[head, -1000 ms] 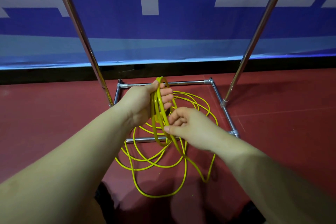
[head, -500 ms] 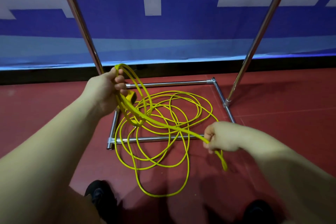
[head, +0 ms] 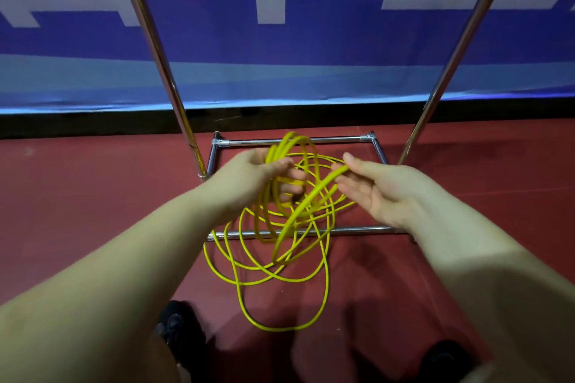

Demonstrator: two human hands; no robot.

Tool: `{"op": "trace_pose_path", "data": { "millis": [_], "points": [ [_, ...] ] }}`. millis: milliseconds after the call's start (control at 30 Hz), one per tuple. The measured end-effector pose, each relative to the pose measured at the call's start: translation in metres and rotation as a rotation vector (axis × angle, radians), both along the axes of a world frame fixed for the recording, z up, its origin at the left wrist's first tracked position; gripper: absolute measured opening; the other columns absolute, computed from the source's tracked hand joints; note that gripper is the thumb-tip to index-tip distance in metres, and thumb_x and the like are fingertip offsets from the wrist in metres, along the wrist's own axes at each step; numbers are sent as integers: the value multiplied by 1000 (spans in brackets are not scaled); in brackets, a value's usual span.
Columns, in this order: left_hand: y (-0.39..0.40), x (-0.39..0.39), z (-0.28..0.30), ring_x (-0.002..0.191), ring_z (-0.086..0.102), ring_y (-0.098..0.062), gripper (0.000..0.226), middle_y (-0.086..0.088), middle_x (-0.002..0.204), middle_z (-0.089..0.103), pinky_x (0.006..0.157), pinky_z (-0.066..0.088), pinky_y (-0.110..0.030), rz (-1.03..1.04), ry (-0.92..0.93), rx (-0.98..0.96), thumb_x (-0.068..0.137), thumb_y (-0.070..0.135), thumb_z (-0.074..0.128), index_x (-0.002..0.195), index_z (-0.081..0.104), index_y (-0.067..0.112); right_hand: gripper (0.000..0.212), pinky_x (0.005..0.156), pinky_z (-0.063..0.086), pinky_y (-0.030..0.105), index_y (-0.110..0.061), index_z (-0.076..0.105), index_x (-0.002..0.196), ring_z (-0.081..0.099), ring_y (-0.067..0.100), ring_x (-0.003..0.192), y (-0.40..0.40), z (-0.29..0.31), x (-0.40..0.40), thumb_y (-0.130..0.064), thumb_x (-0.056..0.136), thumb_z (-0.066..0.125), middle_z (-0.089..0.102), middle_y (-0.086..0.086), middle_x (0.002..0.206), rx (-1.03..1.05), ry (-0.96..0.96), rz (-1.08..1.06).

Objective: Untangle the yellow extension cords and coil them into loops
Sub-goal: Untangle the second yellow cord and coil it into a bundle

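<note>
On the red floor [head: 93,211], inside and in front of the chrome frame [head: 295,141], lies the loose part of the yellow cord [head: 326,277]. It forms several overlapping, irregular rings; some cross the frame's front bar, and one long loop reaches toward the shoes [head: 174,329].

The coiled part is a small bundle of loops [head: 291,141] that stands upright in the left hand [head: 258,171]. The fingers of this hand are curled round the bundle, with the thumb side on top. Only a few turns are gathered, so coiling is judged to be at an early to middle stage.

One strand rises from the floor pile to the right hand [head: 376,186]. This hand is largely open, palm toward the camera; the strand is pinched lightly between thumb and fingertips [head: 337,169] near the top. The strand appears ready to be laid onto the bundle as the next turn.

Remaining work, as judged here:
- Feed the floor rings into the bundle turn by turn.
- Clear any crossings among the floor rings; whether true knots exist cannot be told.
- Only one cord is distinguishable; a second cord cannot be confirmed.

Behind the frame, two slanted poles [head: 155,50] rise before a blue banner [head: 311,40].
</note>
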State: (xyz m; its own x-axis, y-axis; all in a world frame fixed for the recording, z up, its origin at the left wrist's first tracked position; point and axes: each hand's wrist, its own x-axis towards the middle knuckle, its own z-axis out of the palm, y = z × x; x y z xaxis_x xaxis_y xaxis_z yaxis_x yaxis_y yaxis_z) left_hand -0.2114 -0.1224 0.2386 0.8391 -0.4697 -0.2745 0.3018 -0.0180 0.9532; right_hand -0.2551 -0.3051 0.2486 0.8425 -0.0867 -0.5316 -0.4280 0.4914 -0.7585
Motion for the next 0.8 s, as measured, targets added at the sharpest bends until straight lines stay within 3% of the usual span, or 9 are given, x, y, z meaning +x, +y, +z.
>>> {"op": "trace_pose_path", "data": {
  "millis": [100,233,400,467,567,633,700,800],
  "points": [
    [-13,-8,-2,73,69,-18,17,-8,92,71,72,57,-35,-145,-26,35,96,14,46,105,58,5,14,44,52,17,-5,57,74,63,8,43,5,3,5,-10,87,60,64,2,49,103,5,-166],
    [-24,-14,0,76,68,-17,18,-9,93,70,75,57,-36,-281,4,12,97,12,42,106,57,5,16,43,52,17,-5,55,72,61,7,38,-2,4,11,-11,86,63,59,1,41,174,5,-337],
    [-26,-11,1,72,68,-16,14,-8,84,70,78,56,-37,-326,-35,67,98,8,41,103,52,1,17,44,53,19,-9,55,75,62,5,42,-8,4,13,-18,85,64,61,-1,43,99,-18,-320],
    [-25,-8,2,68,68,-16,14,-6,80,70,71,57,-35,-246,-46,72,98,8,40,101,52,1,22,46,54,20,-11,55,77,63,6,44,-8,6,12,-29,87,61,64,0,50,-57,-32,-175],
    [-23,-4,5,60,68,-14,17,-6,75,70,58,58,-28,-36,16,-3,99,10,40,91,54,5,26,63,55,27,-14,60,80,66,12,59,0,3,2,-40,84,62,69,4,75,-596,-87,227],
    [-21,0,6,58,68,-13,20,-4,71,71,55,57,-27,78,60,-60,99,11,41,87,56,7,25,70,51,26,-18,65,78,64,10,67,11,-6,-7,-42,78,68,68,0,78,-920,-189,484],
    [-20,1,8,56,68,-13,21,-1,66,71,55,57,-26,142,97,-108,99,12,40,88,56,6,23,64,44,26,-22,62,77,57,7,63,22,-16,-12,-40,72,75,62,-5,69,-1045,-288,561],
    [-19,4,9,57,69,-12,21,-2,65,71,53,57,-23,235,168,-188,100,11,38,94,56,3,29,57,40,26,-26,54,77,50,8,58,26,-26,-11,-35,68,79,55,-6,69,-1024,-358,442]
  ]
}}
